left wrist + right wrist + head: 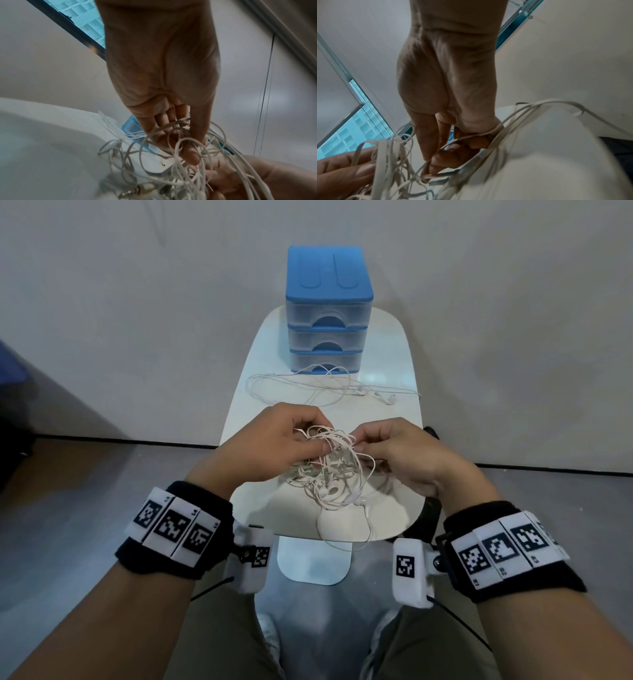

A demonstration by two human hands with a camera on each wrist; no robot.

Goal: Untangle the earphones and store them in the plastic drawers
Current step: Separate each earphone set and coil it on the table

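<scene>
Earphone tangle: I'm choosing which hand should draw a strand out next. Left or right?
Right, probably. The right hand pinches a single strand at its fingertips, while the left hand grips the earphone tangle by several loops, so it suits anchoring.

Soft, even light is seen in the head view, with glare on the worktop [383,378] and edges bent. Both wrist views are dimmer, and the nearest cables [180,175] are blurred.
</scene>
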